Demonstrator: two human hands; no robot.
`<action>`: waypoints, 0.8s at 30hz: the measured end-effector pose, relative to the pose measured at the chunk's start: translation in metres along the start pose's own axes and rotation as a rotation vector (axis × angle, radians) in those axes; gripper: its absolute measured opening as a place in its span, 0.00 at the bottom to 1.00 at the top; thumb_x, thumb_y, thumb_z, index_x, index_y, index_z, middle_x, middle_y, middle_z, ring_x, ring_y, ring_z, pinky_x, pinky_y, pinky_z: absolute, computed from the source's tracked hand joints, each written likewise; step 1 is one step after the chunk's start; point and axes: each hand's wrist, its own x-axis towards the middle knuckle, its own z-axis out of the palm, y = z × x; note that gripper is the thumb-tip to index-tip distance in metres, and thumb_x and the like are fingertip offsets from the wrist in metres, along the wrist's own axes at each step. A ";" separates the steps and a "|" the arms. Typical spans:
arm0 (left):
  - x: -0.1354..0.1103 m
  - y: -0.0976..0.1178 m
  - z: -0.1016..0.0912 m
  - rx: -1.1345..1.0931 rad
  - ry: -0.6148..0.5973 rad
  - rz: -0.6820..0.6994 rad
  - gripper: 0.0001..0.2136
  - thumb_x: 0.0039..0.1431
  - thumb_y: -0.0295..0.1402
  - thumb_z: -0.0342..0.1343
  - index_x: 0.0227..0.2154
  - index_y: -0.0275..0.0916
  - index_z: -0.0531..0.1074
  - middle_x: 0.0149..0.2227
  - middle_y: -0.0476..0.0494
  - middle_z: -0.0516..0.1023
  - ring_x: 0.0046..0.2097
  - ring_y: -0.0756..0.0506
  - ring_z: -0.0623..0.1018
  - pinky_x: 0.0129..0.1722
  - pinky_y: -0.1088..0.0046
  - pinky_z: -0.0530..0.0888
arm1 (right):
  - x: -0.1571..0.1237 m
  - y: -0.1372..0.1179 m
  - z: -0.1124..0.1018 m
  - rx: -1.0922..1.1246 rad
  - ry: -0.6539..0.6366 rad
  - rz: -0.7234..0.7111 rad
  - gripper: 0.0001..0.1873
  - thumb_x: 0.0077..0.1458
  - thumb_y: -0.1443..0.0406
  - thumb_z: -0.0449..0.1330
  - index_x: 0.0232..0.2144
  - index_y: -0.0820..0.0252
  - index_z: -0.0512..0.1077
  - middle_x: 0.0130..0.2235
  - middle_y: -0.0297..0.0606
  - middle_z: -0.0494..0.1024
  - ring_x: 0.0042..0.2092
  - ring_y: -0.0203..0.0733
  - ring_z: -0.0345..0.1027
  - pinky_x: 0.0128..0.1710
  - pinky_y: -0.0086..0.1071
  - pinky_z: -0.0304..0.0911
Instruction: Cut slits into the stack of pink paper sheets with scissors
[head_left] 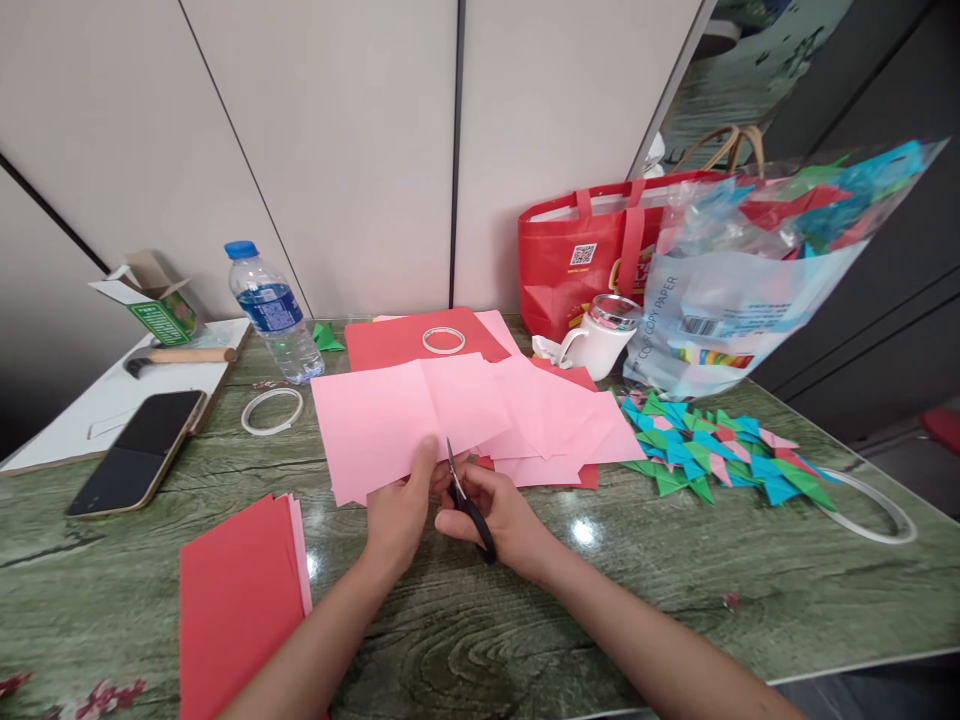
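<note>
A sheet of pink paper [375,415], creased down the middle, is pinched by my left hand [397,515] at its near edge, thumb on top. My right hand [510,520] grips a pair of black-handled scissors [472,515], whose blades point away from me beside my left thumb, at the paper's edge. Whether the blades are parted is hard to make out. More pink sheets [555,410] lie to the right, over red paper [592,475]. Behind the held sheet, a roll of white tape [444,341] rests on a red sheet [382,340].
At left are a red paper stack [232,600], phone [139,450], hammer [187,355], green box [161,315], water bottle [277,315] and tape roll [247,415]. To the right stand a white mug [604,345], red bag [555,270] and plastic bag [720,310], near folded paper pieces [705,450] and a white ring [885,535].
</note>
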 end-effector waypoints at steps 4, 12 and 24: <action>0.000 -0.003 0.001 -0.018 0.005 0.007 0.16 0.46 0.46 0.53 0.30 0.38 0.74 0.34 0.43 0.77 0.40 0.42 0.74 0.45 0.67 0.66 | 0.000 0.002 0.000 -0.024 0.006 -0.014 0.22 0.33 0.54 0.66 0.27 0.61 0.64 0.24 0.29 0.63 0.25 0.31 0.53 0.24 0.27 0.52; -0.001 -0.003 0.000 -0.053 -0.026 -0.019 0.16 0.46 0.46 0.53 0.31 0.39 0.74 0.37 0.43 0.77 0.43 0.42 0.73 0.50 0.66 0.62 | 0.000 0.003 0.000 -0.014 0.011 -0.036 0.21 0.35 0.55 0.66 0.29 0.62 0.66 0.23 0.29 0.62 0.25 0.31 0.52 0.23 0.26 0.50; 0.001 -0.006 0.001 -0.148 -0.101 -0.040 0.17 0.45 0.46 0.53 0.31 0.37 0.73 0.34 0.41 0.78 0.41 0.42 0.74 0.49 0.65 0.64 | 0.001 0.004 -0.002 -0.027 0.019 -0.008 0.21 0.33 0.56 0.66 0.28 0.62 0.65 0.22 0.28 0.63 0.23 0.31 0.53 0.23 0.27 0.51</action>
